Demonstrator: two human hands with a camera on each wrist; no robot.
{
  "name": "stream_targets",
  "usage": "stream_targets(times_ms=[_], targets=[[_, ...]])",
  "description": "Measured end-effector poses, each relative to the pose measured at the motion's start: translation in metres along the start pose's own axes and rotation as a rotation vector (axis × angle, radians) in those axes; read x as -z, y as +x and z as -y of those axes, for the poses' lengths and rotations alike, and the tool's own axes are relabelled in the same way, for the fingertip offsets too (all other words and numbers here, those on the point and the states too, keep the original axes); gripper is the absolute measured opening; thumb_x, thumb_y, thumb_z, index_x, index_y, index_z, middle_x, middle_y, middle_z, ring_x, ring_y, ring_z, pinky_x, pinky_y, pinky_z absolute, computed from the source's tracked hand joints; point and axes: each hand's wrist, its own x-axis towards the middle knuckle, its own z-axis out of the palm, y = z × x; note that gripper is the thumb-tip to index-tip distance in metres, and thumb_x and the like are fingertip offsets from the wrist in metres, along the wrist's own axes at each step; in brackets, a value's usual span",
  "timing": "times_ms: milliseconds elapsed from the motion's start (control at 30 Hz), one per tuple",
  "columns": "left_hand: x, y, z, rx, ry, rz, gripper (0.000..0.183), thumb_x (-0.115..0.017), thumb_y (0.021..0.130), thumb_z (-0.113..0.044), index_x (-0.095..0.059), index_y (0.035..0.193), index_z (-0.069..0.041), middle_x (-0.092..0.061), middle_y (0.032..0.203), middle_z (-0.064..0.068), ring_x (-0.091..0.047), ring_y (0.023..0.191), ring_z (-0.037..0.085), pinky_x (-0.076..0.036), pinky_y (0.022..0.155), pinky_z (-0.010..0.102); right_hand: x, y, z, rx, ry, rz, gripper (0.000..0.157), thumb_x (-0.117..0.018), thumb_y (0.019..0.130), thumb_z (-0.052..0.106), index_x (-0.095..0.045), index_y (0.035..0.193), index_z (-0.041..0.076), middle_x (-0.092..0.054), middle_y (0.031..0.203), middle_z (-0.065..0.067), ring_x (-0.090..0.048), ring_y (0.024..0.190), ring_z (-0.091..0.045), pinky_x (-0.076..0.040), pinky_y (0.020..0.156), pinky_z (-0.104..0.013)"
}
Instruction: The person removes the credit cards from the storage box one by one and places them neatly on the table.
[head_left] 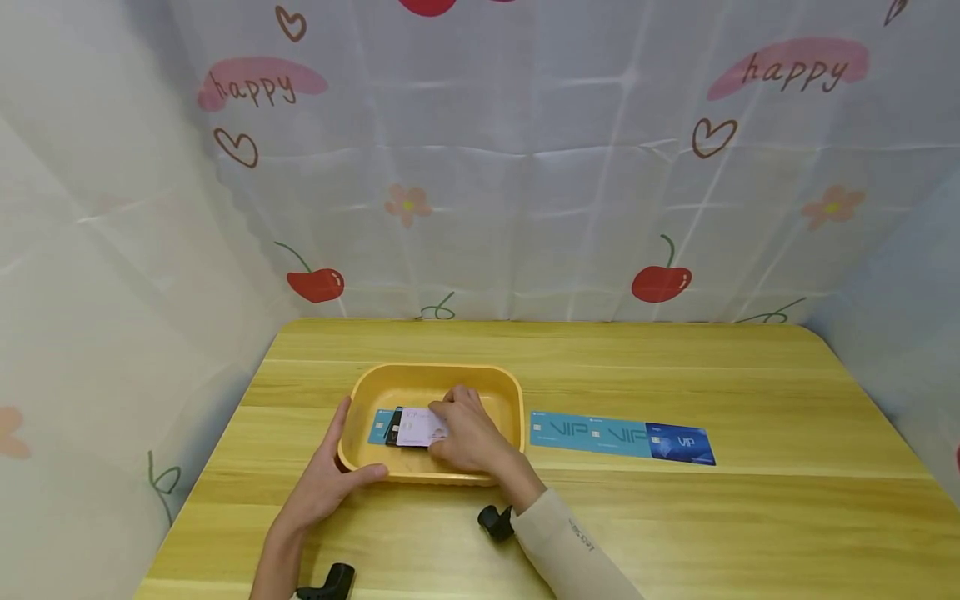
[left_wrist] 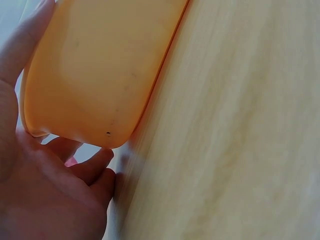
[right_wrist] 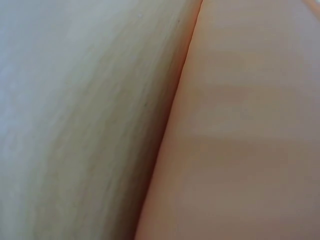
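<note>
At its eight o'clock, a yellow plastic tub (head_left: 427, 478) is being gripped by the left hand (head_left: 324, 483), thumb and fingers spread. Inside, toward nine o'clock, a teal card (head_left: 378, 429) is being overlapped by a black card (head_left: 393, 433), and that by a white VIP card (head_left: 420, 427) being pinched by the right hand (head_left: 468, 435). Beyond three o'clock, two teal VIP cards (head_left: 558, 432) and a blue VIP card (head_left: 681, 443) are being carried by the table (head_left: 787, 400).

Head view from above, facing forward and down; both wrist views close beside the shared yellow basin (head_left: 408, 462)
</note>
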Motion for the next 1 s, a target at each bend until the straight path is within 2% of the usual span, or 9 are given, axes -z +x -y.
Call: stream_targets(times_ms=[133, 467, 833, 1000], targets=[[-0.0002, 0.0006, 0.0006, -0.006, 0.001, 0.0, 0.111, -0.078, 0.085, -0.013, 0.003, 0.16, -0.02, -0.004, 0.163, 0.014, -0.031, 0.138, 0.034, -0.035, 0.096, 0.015, 0.0003, -0.0006, -0.0009, 0.015, 0.029, 0.0, 0.057, -0.073, 0.076, 0.011, -0.062, 0.131, 0.0, -0.048, 0.113, -0.005, -0.038, 0.103, -0.021, -0.035, 0.085, -0.031], [-0.0005, 0.0011, 0.0015, -0.024, -0.02, 0.011, 0.11, -0.077, 0.086, -0.01, 0.005, 0.16, -0.019, -0.004, 0.162, 0.015, -0.035, 0.135, 0.035, -0.038, 0.096, 0.017, 0.0008, -0.002, -0.0014, 0.046, 0.079, -0.008, 0.056, -0.074, 0.073, 0.013, -0.065, 0.128, 0.003, -0.047, 0.107, -0.001, -0.038, 0.1, -0.019, -0.035, 0.081, -0.028], [-0.0001, 0.0, 0.0015, -0.028, -0.026, 0.014, 0.11, -0.077, 0.086, -0.009, 0.005, 0.16, -0.018, -0.005, 0.162, 0.016, -0.037, 0.133, 0.034, -0.04, 0.096, 0.018, 0.003, -0.003, 0.0019, 0.053, 0.171, -0.009, 0.056, -0.079, 0.076, 0.015, -0.065, 0.128, 0.001, -0.048, 0.106, 0.001, -0.042, 0.098, -0.016, -0.038, 0.078, -0.026], [0.0001, -0.0005, 0.0006, -0.026, -0.023, 0.015, 0.11, -0.076, 0.086, -0.01, 0.005, 0.16, -0.019, -0.005, 0.162, 0.015, -0.033, 0.136, 0.034, -0.037, 0.097, 0.016, 0.006, -0.0067, 0.0038, 0.044, 0.182, -0.027, 0.057, -0.079, 0.076, 0.017, -0.064, 0.13, 0.002, -0.049, 0.107, 0.002, -0.041, 0.1, -0.016, -0.038, 0.08, -0.026]])
